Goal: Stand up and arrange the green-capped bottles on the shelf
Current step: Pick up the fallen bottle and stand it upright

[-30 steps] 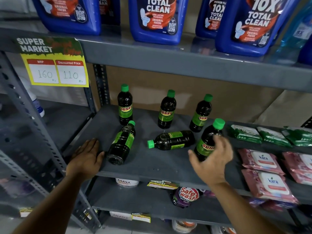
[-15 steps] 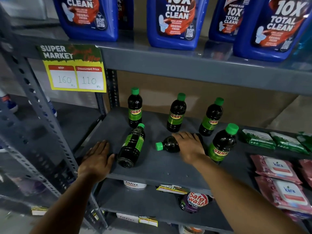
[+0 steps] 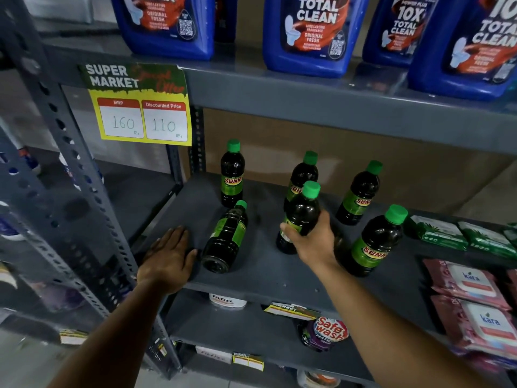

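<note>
Several dark bottles with green caps and green SUNNY labels are on the grey middle shelf [image 3: 268, 278]. My right hand [image 3: 313, 242] grips one bottle [image 3: 303, 211] around its lower half, nearly upright, base at the shelf. Another bottle [image 3: 226, 236] lies on its side, cap pointing away, base toward the front edge. My left hand [image 3: 167, 259] rests flat on the shelf's front left corner, its fingers just beside that bottle's base. Upright bottles stand at back left [image 3: 231, 175], behind the held one [image 3: 303, 172], at back right [image 3: 359, 194] and at front right [image 3: 376, 242].
Green wipe packs [image 3: 439, 232] and pink Kara packs [image 3: 470, 284] lie at the shelf's right. Large blue Total Clean jugs [image 3: 310, 35] stand on the shelf above. A yellow price tag [image 3: 140, 113] hangs at upper left. A Safe Wash pouch [image 3: 327, 331] sits on the lower shelf.
My right hand moved from the front right bottle to the bottle lying in the middle, gripped it and tipped it up to near upright. My left hand stayed on the shelf corner.
</note>
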### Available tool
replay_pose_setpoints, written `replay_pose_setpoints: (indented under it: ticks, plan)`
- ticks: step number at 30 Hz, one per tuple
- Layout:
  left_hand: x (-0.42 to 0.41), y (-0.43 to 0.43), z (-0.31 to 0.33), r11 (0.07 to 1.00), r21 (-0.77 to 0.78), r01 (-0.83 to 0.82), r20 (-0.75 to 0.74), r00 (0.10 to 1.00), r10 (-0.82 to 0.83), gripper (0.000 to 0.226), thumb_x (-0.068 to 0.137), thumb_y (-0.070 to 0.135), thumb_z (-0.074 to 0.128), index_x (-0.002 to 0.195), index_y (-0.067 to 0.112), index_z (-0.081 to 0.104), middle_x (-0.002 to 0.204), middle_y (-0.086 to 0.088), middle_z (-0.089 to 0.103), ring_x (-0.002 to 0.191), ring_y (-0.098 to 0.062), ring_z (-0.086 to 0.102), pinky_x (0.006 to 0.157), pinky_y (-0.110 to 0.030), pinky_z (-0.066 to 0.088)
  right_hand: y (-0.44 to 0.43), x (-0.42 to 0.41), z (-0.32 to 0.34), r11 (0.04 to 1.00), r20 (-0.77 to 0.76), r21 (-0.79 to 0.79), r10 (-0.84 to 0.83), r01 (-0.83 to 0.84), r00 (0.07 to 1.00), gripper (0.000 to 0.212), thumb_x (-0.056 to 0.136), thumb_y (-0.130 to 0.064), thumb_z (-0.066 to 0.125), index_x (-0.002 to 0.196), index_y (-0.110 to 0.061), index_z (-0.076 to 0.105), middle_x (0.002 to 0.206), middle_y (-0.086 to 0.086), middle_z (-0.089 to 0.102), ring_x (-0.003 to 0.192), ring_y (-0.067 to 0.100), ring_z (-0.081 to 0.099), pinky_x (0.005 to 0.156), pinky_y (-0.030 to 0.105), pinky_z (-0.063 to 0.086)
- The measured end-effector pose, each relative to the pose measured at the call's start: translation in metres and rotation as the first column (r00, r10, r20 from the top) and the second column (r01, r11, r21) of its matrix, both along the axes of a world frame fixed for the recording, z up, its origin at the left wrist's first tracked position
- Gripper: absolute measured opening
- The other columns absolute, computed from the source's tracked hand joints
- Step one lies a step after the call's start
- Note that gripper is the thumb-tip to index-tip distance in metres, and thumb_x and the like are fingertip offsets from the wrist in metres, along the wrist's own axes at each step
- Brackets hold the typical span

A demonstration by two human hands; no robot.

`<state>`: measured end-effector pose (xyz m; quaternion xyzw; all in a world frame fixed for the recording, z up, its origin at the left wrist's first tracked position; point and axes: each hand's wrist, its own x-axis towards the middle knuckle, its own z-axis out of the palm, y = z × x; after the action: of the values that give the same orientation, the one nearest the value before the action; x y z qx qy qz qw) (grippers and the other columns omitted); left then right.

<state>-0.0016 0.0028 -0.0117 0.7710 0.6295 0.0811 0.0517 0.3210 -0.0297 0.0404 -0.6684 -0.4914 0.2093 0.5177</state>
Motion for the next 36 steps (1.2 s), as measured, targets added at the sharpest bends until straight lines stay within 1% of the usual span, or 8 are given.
replay_pose_setpoints:
  ticks: [6, 10, 16, 20, 24, 28, 33, 36]
  plan:
    - [-0.001, 0.0, 0.0, 1.0, 0.028, 0.0, 0.012, 1.0, 0.0, 0.075, 0.087, 0.057, 0.011, 0.148, 0.015, 0.027, 0.158, -0.005, 0.026, 0.147, -0.022, 0.018, 0.118, -0.04, 0.018, -0.001, -0.002, -0.002, 1.0, 0.076, 0.005, -0.023, 0.022, 0.997, 0.101, 0.05, -0.05, 0.087, 0.134, -0.023, 0.037, 0.121, -0.006, 0.048, 0.11, 0.005, 0.045, 0.092, 0.023, 0.039]
    - [0.0, 0.0, 0.001, 1.0, 0.026, -0.001, 0.017, 1.0, 0.001, 0.076, 0.087, 0.057, 0.011, 0.147, 0.015, 0.027, 0.158, -0.005, 0.027, 0.147, -0.022, 0.018, 0.118, -0.04, 0.018, -0.002, -0.005, -0.006, 0.998, -0.051, -0.03, 0.049, -0.05, 0.998, 0.089, 0.058, -0.031, 0.079, 0.131, -0.033, 0.028, 0.107, -0.018, 0.055, 0.102, 0.004, 0.059, 0.067, 0.003, 0.042]
    - [0.0, -0.001, 0.003, 0.999, 0.035, 0.008, 0.012, 1.0, -0.008, 0.08, 0.084, 0.058, 0.007, 0.147, 0.014, 0.028, 0.158, -0.006, 0.028, 0.147, -0.023, 0.02, 0.118, -0.041, 0.019, 0.0, -0.007, -0.008, 1.0, -0.043, -0.011, 0.013, -0.014, 0.999, 0.09, 0.055, -0.036, 0.084, 0.125, -0.04, 0.026, 0.109, -0.015, 0.054, 0.102, 0.007, 0.06, 0.069, 0.005, 0.042]
    - [0.0, -0.002, 0.003, 0.999, 0.046, 0.007, 0.014, 1.0, -0.007, 0.08, 0.084, 0.058, 0.007, 0.146, 0.013, 0.029, 0.157, -0.007, 0.029, 0.146, -0.023, 0.021, 0.118, -0.041, 0.02, -0.001, -0.004, -0.013, 0.999, 0.011, 0.0, -0.041, 0.041, 0.999, 0.102, 0.051, -0.042, 0.084, 0.133, -0.023, 0.027, 0.123, -0.001, 0.049, 0.116, 0.015, 0.05, 0.09, 0.028, 0.045]
    - [0.0, -0.001, 0.003, 0.999, 0.044, 0.012, 0.01, 1.0, -0.013, 0.079, 0.085, 0.058, 0.008, 0.147, 0.013, 0.028, 0.158, -0.007, 0.028, 0.147, -0.023, 0.02, 0.118, -0.041, 0.019, -0.002, 0.002, -0.015, 0.998, -0.063, -0.067, 0.008, -0.013, 0.998, 0.096, 0.053, -0.034, 0.084, 0.13, -0.026, 0.026, 0.111, -0.011, 0.055, 0.106, 0.014, 0.061, 0.075, 0.015, 0.044]
    - [0.0, 0.0, 0.001, 0.999, 0.037, 0.012, 0.007, 1.0, -0.012, 0.076, 0.087, 0.056, 0.01, 0.147, 0.014, 0.027, 0.159, -0.006, 0.025, 0.147, -0.022, 0.017, 0.119, -0.041, 0.018, -0.004, 0.002, -0.02, 0.998, -0.01, -0.064, 0.014, -0.014, 1.0, 0.103, 0.052, -0.038, 0.089, 0.133, -0.023, 0.028, 0.122, -0.003, 0.053, 0.113, 0.013, 0.056, 0.09, 0.027, 0.046]
    - [0.0, 0.0, 0.0, 1.0, 0.028, 0.0, 0.006, 1.0, -0.001, 0.074, 0.088, 0.056, 0.011, 0.148, 0.015, 0.025, 0.159, -0.005, 0.023, 0.148, -0.021, 0.016, 0.119, -0.04, 0.017, -0.007, 0.002, -0.019, 0.997, -0.033, -0.075, 0.03, -0.033, 0.999, 0.099, 0.058, -0.028, 0.088, 0.136, -0.022, 0.028, 0.117, -0.003, 0.058, 0.108, 0.015, 0.061, 0.079, 0.022, 0.05]
    - [0.0, 0.001, -0.001, 1.0, 0.025, -0.001, 0.011, 1.0, 0.001, 0.075, 0.087, 0.056, 0.011, 0.148, 0.015, 0.025, 0.16, -0.005, 0.023, 0.148, -0.02, 0.015, 0.119, -0.04, 0.016, -0.016, -0.008, -0.012, 0.998, 0.113, 0.018, -0.067, 0.065, 0.991, 0.1, 0.057, -0.041, 0.087, 0.136, -0.01, 0.034, 0.125, 0.009, 0.053, 0.117, 0.025, 0.053, 0.096, 0.043, 0.047]
